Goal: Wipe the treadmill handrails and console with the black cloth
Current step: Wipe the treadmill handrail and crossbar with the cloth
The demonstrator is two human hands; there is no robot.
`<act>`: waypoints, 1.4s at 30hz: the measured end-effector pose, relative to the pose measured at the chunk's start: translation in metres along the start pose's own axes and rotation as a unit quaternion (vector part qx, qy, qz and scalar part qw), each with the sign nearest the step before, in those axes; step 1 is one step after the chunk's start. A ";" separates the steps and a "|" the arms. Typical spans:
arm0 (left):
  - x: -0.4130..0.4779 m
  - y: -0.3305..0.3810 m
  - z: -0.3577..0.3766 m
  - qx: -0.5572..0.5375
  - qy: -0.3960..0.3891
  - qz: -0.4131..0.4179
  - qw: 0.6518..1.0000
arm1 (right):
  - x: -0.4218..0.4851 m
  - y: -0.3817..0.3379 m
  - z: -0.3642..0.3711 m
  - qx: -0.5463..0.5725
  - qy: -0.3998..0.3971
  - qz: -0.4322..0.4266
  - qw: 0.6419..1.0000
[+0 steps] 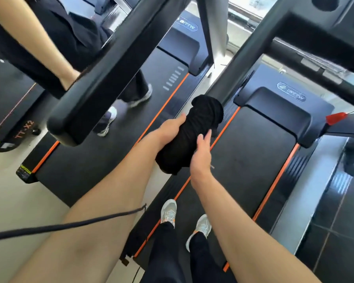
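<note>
Right now I am holding the black cloth (189, 137) bunched around the lower end of the handrail (253, 50), the sloping black bar running up to the console (319, 25) at the top right. My left grip (170, 127) is clasping the cloth from the left, thumb lying over the top. My right grip (201, 154) is clasping the near right side, fingers (205, 137) curling onto the fabric. The rail's end is hiding inside the bundle, so I am judging, not seeing, that the cloth is wrapping it all the way round.

To do this stroke well, I am thinking of squeezing evenly with both sides, holding the cloth as a sleeve, and sliding it up the rail in one long pass. Twisting a little should get the underside wiped too. The folds at the far end are looking bulky and might skip spots, so flattening them first seems wise. The cloth is sitting well apart from the console, so I am counting that part as not yet done.

Below, my shoes (169, 209) are standing on the belt (253, 152). To the left, another person's shoes (110, 117) are showing on the next treadmill, under its own thick rail (102, 78).
</note>
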State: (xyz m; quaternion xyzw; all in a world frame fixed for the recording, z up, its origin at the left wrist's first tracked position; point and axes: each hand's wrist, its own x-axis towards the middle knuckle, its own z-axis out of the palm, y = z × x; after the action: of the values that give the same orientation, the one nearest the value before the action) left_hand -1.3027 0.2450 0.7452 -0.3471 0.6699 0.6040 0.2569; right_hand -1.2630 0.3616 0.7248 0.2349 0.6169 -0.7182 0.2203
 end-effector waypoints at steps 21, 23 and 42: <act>-0.024 -0.028 0.008 0.097 0.060 0.149 0.982 | -0.006 0.017 0.030 0.065 0.084 -0.022 0.994; -0.038 -0.059 0.012 0.047 0.126 0.173 0.976 | -0.031 0.041 0.034 0.057 0.066 -0.010 0.996; -0.029 -0.001 0.041 0.237 0.256 0.078 0.934 | 0.044 -0.024 0.015 -0.064 0.039 -0.082 0.994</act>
State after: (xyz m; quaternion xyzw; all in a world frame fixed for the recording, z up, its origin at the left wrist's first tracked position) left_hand -1.2867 0.2900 0.7606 -0.3653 0.8618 0.3363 0.1034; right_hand -1.3136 0.3494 0.7186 0.1968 0.6869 -0.6831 0.1512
